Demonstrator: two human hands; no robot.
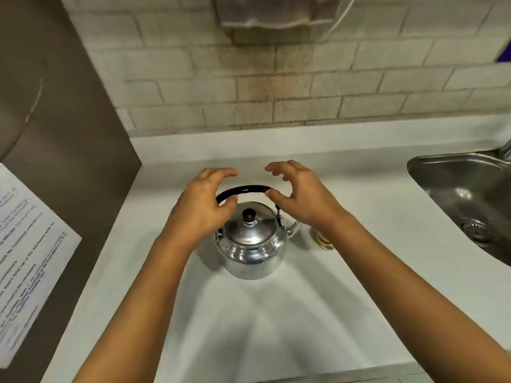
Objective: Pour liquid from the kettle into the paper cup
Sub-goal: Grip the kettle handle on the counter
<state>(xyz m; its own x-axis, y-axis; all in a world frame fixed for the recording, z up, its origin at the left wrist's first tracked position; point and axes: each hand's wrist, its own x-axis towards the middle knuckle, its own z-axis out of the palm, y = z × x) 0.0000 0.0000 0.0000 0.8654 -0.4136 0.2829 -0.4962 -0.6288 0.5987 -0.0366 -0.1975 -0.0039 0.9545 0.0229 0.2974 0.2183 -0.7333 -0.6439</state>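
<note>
Steel kettle (250, 241) grounded; left hand (203, 205) curls loosely at its handle (243, 190), right hand (300, 194) open, empty. Next: grip, lift toward the cup (324, 240).

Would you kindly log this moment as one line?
kettle upright on counter | left hand open at handle | right hand open | paper cup mostly hidden

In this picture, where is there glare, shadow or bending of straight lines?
Head view: bright glare on the kettle lid and body; soft fanned shadows of the arms on the counter; wide-angle bending of the wall tiles; the paper cup is slightly blurred.
</note>
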